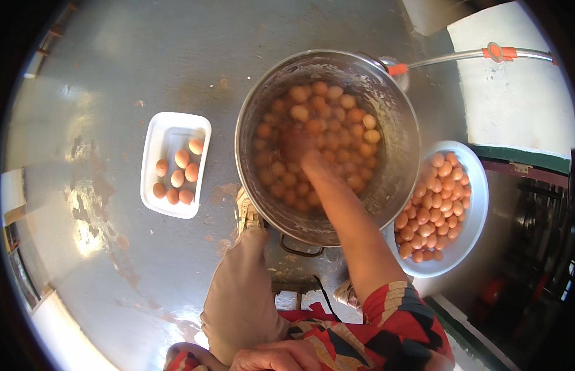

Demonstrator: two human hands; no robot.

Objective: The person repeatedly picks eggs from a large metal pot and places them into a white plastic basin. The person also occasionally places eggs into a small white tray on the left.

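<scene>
A large metal pot (398,185) with side handles stands before me, holding many brown eggs (333,125) in murky water. My right hand (299,143) is sunk in that water among the eggs on the left side, its fingers blurred and hidden. My left hand (275,358) lies at the bottom edge of the view near my lap, back up, with its fingers partly cut off. Left of the pot, a white plastic tray (153,125) holds several brown eggs (177,178). To the right, a pale oval basin (477,204) is heaped with brown eggs (436,200).
The grey painted floor (106,92) is worn in patches. A metal rod (449,59) with orange tape reaches the pot's upper right rim. My shoe (246,211) is close to the pot's lower left. A white wall section (510,92) rises at the upper right.
</scene>
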